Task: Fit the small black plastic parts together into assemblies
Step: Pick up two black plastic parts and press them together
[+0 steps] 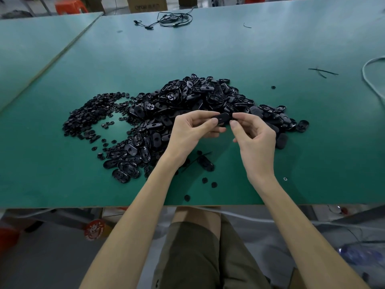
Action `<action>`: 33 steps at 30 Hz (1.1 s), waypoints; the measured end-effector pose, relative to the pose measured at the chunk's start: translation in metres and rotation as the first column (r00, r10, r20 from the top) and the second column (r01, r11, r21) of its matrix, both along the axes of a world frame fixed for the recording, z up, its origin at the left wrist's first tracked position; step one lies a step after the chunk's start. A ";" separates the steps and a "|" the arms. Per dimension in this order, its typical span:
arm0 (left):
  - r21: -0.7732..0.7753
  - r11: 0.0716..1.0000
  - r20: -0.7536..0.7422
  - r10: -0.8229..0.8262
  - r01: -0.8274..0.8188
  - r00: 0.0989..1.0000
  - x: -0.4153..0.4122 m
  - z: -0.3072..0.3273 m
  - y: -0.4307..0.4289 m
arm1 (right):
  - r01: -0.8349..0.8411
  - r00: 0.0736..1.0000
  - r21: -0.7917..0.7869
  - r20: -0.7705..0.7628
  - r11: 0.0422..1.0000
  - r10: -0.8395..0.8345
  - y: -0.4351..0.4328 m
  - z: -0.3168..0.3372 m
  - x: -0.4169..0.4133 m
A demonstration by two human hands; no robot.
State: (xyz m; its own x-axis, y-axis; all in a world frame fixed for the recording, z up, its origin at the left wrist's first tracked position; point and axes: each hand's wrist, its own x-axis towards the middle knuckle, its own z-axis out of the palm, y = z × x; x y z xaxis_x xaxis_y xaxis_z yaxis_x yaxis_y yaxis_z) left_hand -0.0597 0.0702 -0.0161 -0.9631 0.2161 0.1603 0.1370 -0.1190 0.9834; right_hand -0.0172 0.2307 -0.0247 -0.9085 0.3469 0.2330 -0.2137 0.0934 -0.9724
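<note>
A big heap of black oval plastic shells [200, 97] covers the middle of the green table [270, 51]. To its left spreads a flatter scatter of small round black pieces [89, 117]. My left hand [191, 130] pinches one oval shell [222, 118] by its left end, held just above the heap's near edge. My right hand [254, 134] meets it from the right, thumb and forefinger closed on the shell's right end; whether a small piece sits between those fingers is hidden.
A few loose round pieces [205, 180] and one oval shell [205, 162] lie near the front edge. A black cable [175, 19] lies at the back, black strips [321, 71] at the right, and a white cord [369, 80] at the far right.
</note>
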 end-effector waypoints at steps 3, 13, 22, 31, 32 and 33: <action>0.010 1.000 0.016 -0.013 0.012 1.000 0.000 0.001 -0.001 | -0.020 1.000 0.025 -0.009 0.999 0.021 0.001 -0.001 -0.001; -0.019 1.000 -0.013 0.003 -0.004 1.000 0.000 0.002 0.000 | -0.057 0.998 0.001 -0.041 0.998 0.057 0.001 0.000 0.001; -0.053 0.999 -0.013 -0.012 0.011 1.000 -0.002 0.001 -0.002 | -0.016 0.998 -0.047 -0.056 0.999 0.013 0.001 0.001 0.000; -0.045 0.999 -0.019 -0.030 0.029 0.999 -0.004 -0.001 -0.005 | -0.036 0.998 -0.047 -0.054 0.998 0.034 0.002 0.001 0.000; -0.046 0.998 -0.011 -0.032 0.032 0.999 -0.004 -0.001 -0.005 | -0.035 0.998 -0.045 -0.051 0.998 0.033 0.002 0.001 0.000; -0.054 0.998 -0.002 -0.035 0.035 0.999 -0.005 -0.001 -0.005 | -0.034 0.998 -0.040 -0.047 0.999 0.032 0.002 0.001 0.000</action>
State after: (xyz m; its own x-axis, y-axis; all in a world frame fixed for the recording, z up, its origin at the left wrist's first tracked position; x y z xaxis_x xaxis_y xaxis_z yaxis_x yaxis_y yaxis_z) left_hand -0.0645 0.0650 -0.0170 -0.9543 0.2581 0.1505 0.1367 -0.0707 0.9881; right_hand -0.0174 0.2326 -0.0241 -0.9081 0.3273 0.2614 -0.2611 0.0457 -0.9642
